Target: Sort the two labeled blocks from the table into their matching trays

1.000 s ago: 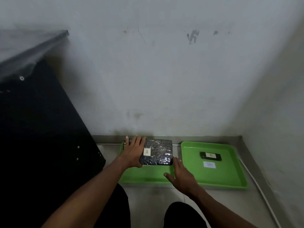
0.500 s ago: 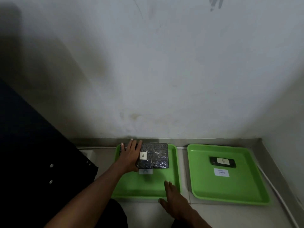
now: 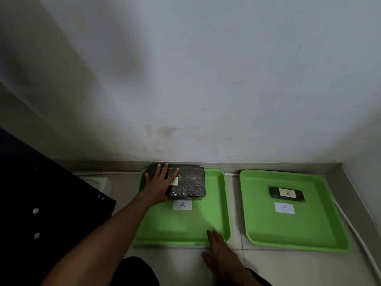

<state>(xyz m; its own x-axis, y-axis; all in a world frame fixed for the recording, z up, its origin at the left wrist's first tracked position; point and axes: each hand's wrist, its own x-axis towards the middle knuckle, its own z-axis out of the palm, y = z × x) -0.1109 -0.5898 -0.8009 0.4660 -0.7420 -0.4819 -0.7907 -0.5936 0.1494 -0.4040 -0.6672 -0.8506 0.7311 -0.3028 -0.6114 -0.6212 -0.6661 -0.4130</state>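
Two green trays lie on the floor by the wall. The left tray carries a paper label A, the right tray a label B. A large dark plastic-wrapped block marked A rests at the back of the left tray. My left hand lies flat on the block's left part, fingers spread, partly covering its label. A small flat black block marked B lies in the right tray above the B label. My right hand rests on the floor at the left tray's near right corner, holding nothing.
A white wall rises directly behind the trays, with a side wall at the right. A black cabinet or panel stands at the left. A thin white cable runs along the right side of the floor.
The head view has tilted down and come closer. My right hand has drawn back from the block to the tray's near edge. The left hand stays on block A.
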